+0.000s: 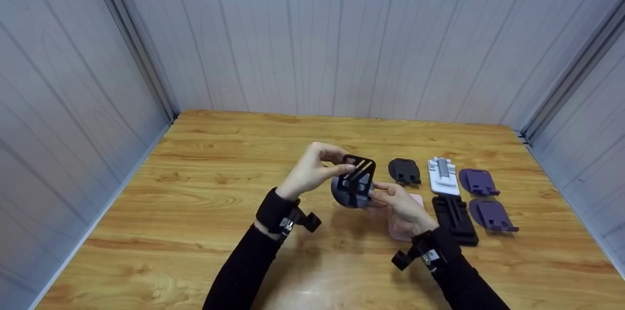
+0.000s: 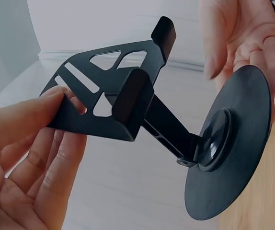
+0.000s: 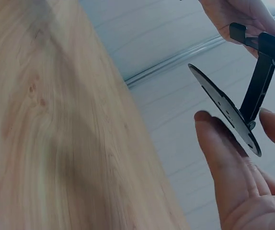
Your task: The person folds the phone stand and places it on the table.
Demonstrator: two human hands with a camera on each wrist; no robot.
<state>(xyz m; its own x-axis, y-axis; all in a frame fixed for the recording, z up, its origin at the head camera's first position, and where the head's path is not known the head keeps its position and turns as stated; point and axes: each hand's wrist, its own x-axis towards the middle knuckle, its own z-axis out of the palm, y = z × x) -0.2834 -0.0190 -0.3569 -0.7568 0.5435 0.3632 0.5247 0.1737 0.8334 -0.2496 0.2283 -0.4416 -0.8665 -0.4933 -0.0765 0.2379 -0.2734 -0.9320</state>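
A black phone stand is held up over the table, unfolded, with its slotted plate, hinged arm and round base all showing. My left hand pinches the slotted plate at its end, thumb on top and fingers below. The right hand is at the round base. Its fingers extend along the underside of the disc, nearly straight. The right thumb stands apart from the disc in the left wrist view.
On the wooden table, to the right, lie a dark folded stand, a white stand, two purple stands and a black stand. A pink item lies partly hidden under the right hand. Pale panels enclose the table.
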